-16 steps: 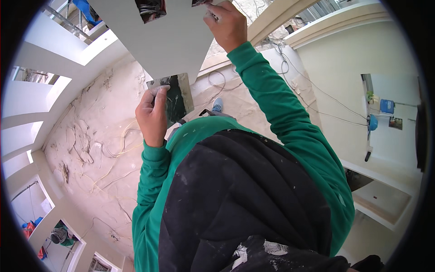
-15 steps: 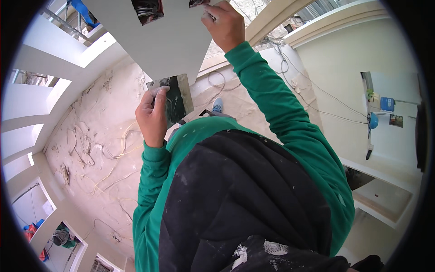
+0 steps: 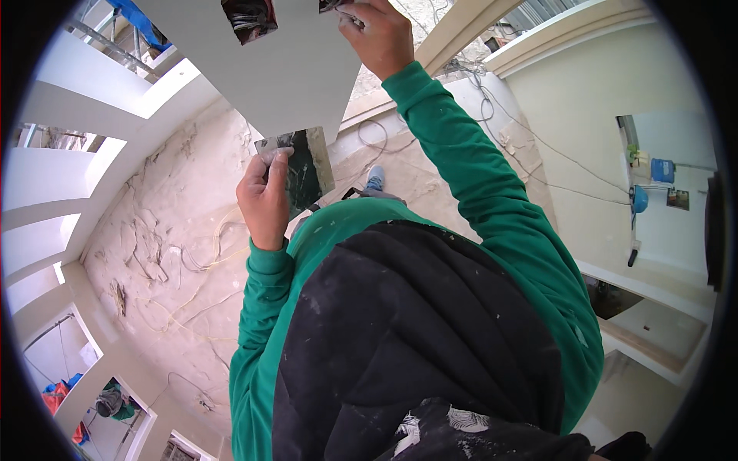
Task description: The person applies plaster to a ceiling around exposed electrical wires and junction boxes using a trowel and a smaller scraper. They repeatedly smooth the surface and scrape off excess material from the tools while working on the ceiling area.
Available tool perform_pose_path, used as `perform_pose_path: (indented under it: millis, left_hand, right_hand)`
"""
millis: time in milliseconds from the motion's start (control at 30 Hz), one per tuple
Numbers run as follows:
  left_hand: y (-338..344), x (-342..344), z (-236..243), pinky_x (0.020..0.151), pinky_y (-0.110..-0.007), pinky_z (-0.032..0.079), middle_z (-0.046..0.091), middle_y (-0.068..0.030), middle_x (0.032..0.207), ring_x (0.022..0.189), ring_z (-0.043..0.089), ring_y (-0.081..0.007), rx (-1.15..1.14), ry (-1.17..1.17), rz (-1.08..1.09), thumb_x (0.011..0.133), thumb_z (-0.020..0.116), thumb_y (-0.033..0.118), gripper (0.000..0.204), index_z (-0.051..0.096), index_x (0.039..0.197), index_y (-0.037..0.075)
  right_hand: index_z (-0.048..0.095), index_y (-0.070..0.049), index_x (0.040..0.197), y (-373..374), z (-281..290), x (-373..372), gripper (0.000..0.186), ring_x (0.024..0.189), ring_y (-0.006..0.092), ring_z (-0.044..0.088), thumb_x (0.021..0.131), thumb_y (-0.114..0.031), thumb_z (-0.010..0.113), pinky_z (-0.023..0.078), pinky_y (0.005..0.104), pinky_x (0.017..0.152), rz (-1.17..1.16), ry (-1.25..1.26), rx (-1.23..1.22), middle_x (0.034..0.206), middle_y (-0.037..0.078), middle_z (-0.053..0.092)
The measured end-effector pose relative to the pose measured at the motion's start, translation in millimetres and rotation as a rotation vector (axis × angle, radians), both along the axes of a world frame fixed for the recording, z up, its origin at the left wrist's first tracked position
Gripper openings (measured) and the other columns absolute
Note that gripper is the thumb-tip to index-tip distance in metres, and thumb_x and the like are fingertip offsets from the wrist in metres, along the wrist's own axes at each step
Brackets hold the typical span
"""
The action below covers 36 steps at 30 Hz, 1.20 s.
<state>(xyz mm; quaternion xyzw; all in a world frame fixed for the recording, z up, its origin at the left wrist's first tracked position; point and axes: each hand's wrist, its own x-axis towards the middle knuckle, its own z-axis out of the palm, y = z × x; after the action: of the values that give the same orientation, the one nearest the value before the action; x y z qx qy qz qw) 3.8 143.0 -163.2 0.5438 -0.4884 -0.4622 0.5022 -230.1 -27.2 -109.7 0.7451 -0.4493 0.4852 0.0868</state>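
Note:
My left hand (image 3: pixel 263 201) is closed on the edge of a flat rectangular plate (image 3: pixel 309 170), dark in the middle with pale smears of filler. Its thumb presses on the plate's upper left part. Above the plate stands a smooth off-white wall panel (image 3: pixel 292 88) with a dark square cutout (image 3: pixel 250 21) holding what look like wires. A second cutout (image 3: pixel 329 6) shows partly at the top edge. Beside that one, my right hand (image 3: pixel 387 37) is raised, with fingers curled and whitish dust on them. Whatever those fingers hold, if anything, cannot be made out.
Pale sheeting, wrinkled and torn, covers the floor (image 3: pixel 146 246), with loose yellow cables (image 3: pixel 219 230) on it. Dark cables (image 3: pixel 484 100) lie by the doorway at upper right. White wall openings line the left; a blue helmet (image 3: pixel 639 200) hangs on the right. Another person (image 3: pixel 111 399) appears lower left.
My right hand has moved slightly up along the panel near the second cutout. My left hand and the plate have shifted a little to the right in view; the grip looks the same.

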Motion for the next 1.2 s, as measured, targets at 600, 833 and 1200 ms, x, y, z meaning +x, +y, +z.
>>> perform_pose_path:
  millis: [600, 833, 1200]
  left_hand:
    - [2.4, -0.7, 5.1, 0.063, -0.022, 0.038, 0.062, 0.0011, 0.078, 0.070, 0.047, -0.0051, 0.039, 0.011, 0.054, 0.097, 0.063, 0.019, 0.023, 0.073, 0.102, -0.001]
    - [2.2, -1.7, 2.2, 0.064, -0.022, 0.039, 0.064, 0.0001, 0.080, 0.070, 0.048, -0.0059, 0.005, 0.031, 0.053, 0.097, 0.063, 0.020, 0.023, 0.073, 0.102, -0.001]
    - [2.0, 0.2, 0.1, 0.067, -0.022, 0.041, 0.067, -0.0006, 0.083, 0.075, 0.051, -0.0066, 0.033, 0.050, 0.041, 0.097, 0.063, 0.019, 0.023, 0.072, 0.102, -0.001]
  right_hand:
    - [0.069, -0.003, 0.090, -15.1, 0.2, -24.4, 0.016, 0.078, 0.0328, 0.065, 0.075, -0.005, 0.073, 0.055, 0.0399, 0.068, 0.017, 0.119, 0.019, 0.087, 0.012, 0.062]
    - [0.070, -0.003, 0.093, -9.4, 3.5, -17.4, 0.019, 0.076, 0.0326, 0.065, 0.074, -0.002, 0.073, 0.055, 0.0396, 0.067, 0.068, 0.156, -0.023, 0.087, 0.011, 0.062]
    - [0.068, -0.003, 0.088, -5.3, 8.2, -12.7, 0.016, 0.077, 0.0319, 0.065, 0.074, -0.004, 0.074, 0.056, 0.0397, 0.068, 0.051, 0.168, -0.019, 0.085, 0.011, 0.061]
